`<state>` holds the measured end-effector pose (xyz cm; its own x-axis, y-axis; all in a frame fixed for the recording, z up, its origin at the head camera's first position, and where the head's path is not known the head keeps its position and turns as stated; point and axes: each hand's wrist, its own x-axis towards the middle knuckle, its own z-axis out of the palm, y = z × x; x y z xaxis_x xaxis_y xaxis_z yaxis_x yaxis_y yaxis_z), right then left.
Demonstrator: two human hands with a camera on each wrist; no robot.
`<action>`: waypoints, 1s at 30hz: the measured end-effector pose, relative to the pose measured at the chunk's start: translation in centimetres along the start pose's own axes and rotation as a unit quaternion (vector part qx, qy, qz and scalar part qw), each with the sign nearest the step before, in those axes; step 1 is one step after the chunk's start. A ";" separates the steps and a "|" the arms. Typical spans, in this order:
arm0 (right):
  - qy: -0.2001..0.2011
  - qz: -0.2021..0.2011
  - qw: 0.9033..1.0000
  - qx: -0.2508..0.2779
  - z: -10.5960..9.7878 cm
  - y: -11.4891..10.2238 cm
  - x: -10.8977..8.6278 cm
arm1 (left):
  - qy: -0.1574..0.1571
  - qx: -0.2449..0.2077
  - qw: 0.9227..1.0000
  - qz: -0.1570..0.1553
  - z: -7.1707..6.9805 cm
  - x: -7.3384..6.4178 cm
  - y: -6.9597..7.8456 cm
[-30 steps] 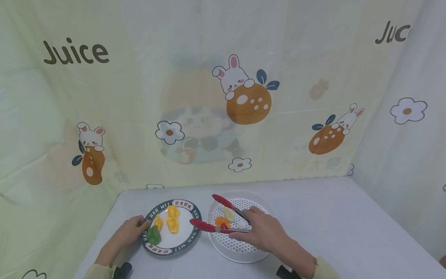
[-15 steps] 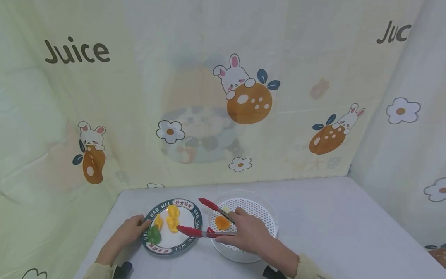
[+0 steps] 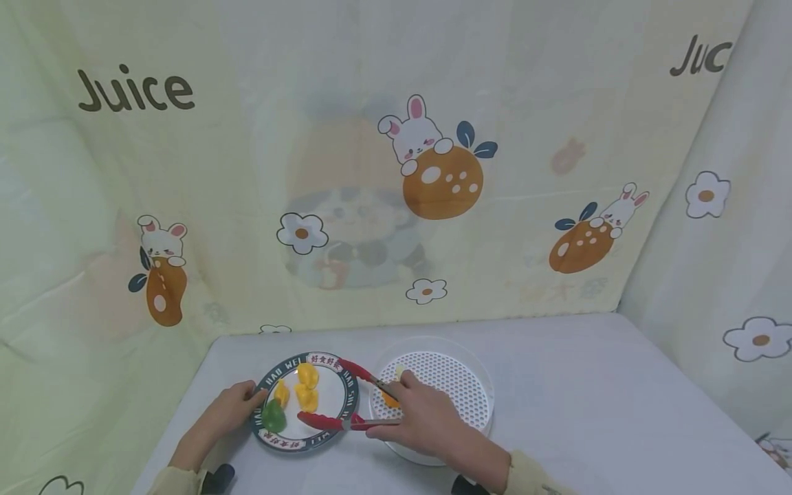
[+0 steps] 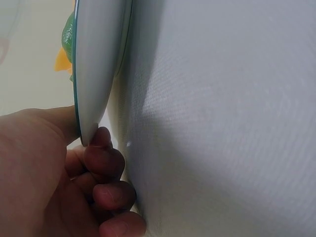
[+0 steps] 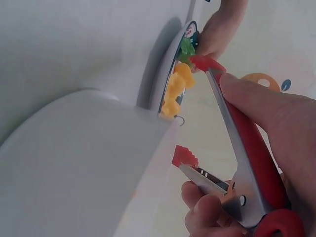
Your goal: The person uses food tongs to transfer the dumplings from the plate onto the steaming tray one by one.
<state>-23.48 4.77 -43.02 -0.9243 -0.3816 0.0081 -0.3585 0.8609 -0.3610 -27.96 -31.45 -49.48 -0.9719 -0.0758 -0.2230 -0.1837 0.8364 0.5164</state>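
Note:
My left hand [image 3: 224, 414] grips the left rim of a round plate [image 3: 351, 393] with a dark lettered border. In the left wrist view the thumb lies over the rim, with curled fingers [image 4: 109, 165] beneath it. On the plate are yellow crinkled pieces [image 3: 307, 397] and a green piece [image 3: 273, 416]. My right hand [image 3: 427, 421] holds red-tipped metal tongs [image 3: 320, 421], also clear in the right wrist view as tongs [image 5: 237, 133]. Their arms are spread, with nothing between the tips, over the plate's right side.
Right of the plate stands a white round tray [image 3: 464, 377] with a perforated base, partly behind my right hand. An orange piece [image 3: 390, 400] and a pale piece [image 3: 399, 370] lie in it, both partly hidden. A printed curtain [image 3: 526, 103] hangs behind the white table [image 3: 588, 399].
My right hand has moved left with the spread tongs, from above the perforated tray until the tips overlap the plate. The left hand and the plate stay where they were.

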 end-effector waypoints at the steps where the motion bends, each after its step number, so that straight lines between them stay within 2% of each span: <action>1: -0.001 -0.001 1.000 -0.002 0.1 -0.1 0.0 | 0.000 0.000 1.000 0.000 0.0 0.0 0.0; 11: -0.021 0.009 1.000 0.015 1.1 -1.1 0.3 | -0.001 0.001 1.000 -0.003 0.2 0.0 0.0; 18: -0.016 -0.007 0.999 -0.031 2.1 -1.8 0.9 | -0.002 -0.005 1.000 -0.001 0.2 0.1 0.0; 30: 0.002 0.003 0.999 -0.034 2.3 -2.9 1.4 | 0.002 -0.005 1.000 0.001 -0.1 -0.2 0.2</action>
<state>-23.45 0.99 -44.15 -0.9268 -0.3755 0.0090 -0.3611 0.8840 -0.2968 -27.79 -31.29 -49.24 -0.9729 -0.0760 -0.2185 -0.1829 0.8309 0.5254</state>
